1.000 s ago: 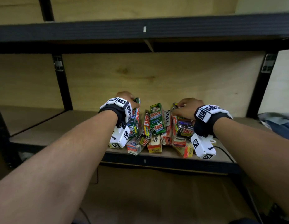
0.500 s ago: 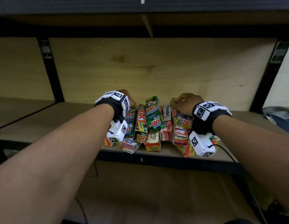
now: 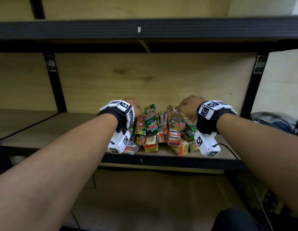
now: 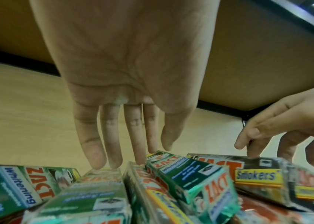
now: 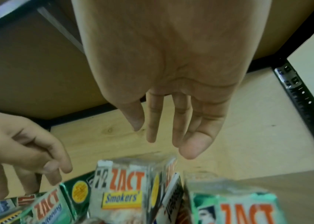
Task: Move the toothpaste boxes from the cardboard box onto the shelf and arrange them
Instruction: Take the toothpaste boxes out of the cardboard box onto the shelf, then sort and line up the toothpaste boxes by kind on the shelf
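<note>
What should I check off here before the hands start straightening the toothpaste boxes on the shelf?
1. Boxes on the shelf: ok, the toothpaste boxes lie on its board.
2. Boxes aligned: not ok, they overlap at mixed angles.
3. Left hand free: ok, fingers straight, tips at the far box ends.
4. Right hand free: ok, fingers extended above the pile, gripping nothing.
5. Room behind the pile: ok, bare board up to the back panel.
6. Cardboard box emptied: cannot tell, out of view.
</note>
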